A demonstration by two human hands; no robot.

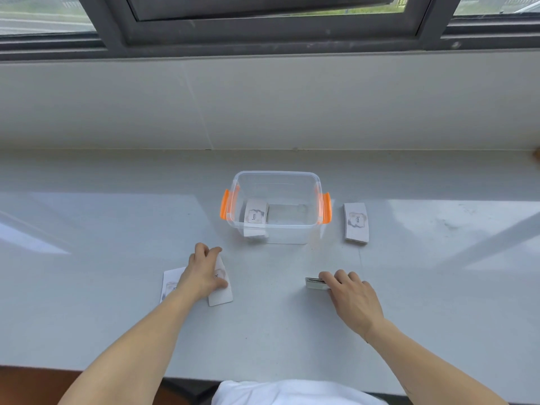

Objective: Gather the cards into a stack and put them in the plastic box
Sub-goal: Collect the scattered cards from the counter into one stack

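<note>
At lower centre, the left hand [204,273] presses flat on loose cards [220,296]; the right hand [350,296] pinches a thin stack [314,283] by its edges. More cards sit in the box [276,176] above. Light, slick, bendable: best gripped by the sides.

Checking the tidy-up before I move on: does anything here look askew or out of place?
Mostly untidy rather than damaged. Under the left hand two cards lie splayed at different angles. A separate stack sits outside the plastic box, beside its right handle. The right hand holds another small stack.
</note>
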